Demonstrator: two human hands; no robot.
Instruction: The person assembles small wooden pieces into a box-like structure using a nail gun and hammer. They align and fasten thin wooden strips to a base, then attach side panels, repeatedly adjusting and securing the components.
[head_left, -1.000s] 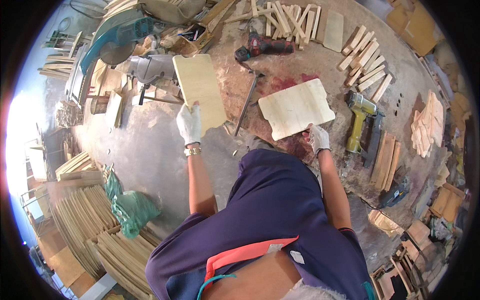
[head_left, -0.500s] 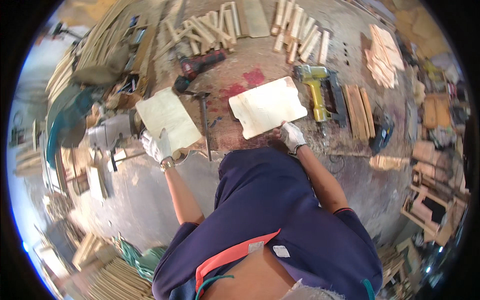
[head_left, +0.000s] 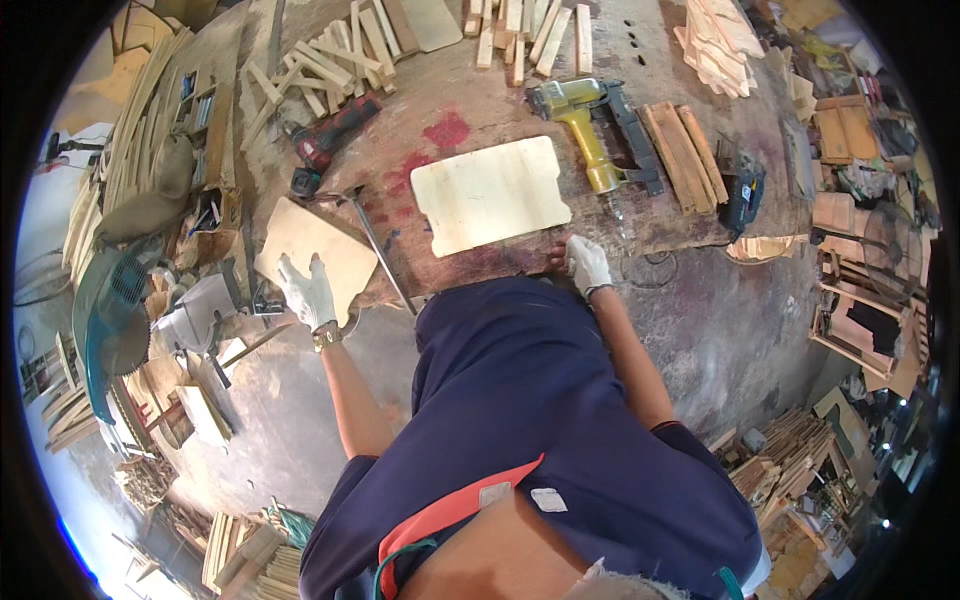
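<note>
My left hand (head_left: 308,292), in a white glove with bare fingertips, lies spread on a thin wooden panel (head_left: 320,238) near the bench's front edge. Its fingers are open and flat on the wood. A second pale panel (head_left: 490,195) with notched corners rests on the bench in front of me. Just off that panel's lower right corner is my right hand (head_left: 588,262), gloved the same way, its fingers apart and holding nothing visible. Between the two panels lies a hammer (head_left: 380,245), its handle pointing toward me.
Beyond the panels lie a red cordless drill (head_left: 335,132) and a yellow nail gun (head_left: 585,130). Wood strips (head_left: 685,155) and a blue-black power tool (head_left: 742,192) sit to the right. A saw with a teal guard (head_left: 105,320) stands at left. Short slats (head_left: 335,65) are heaped at the back.
My right hand has come off the notched panel, which now lies turned more level. My left hand has moved further onto the left panel, which has turned. The whole view has shifted.
</note>
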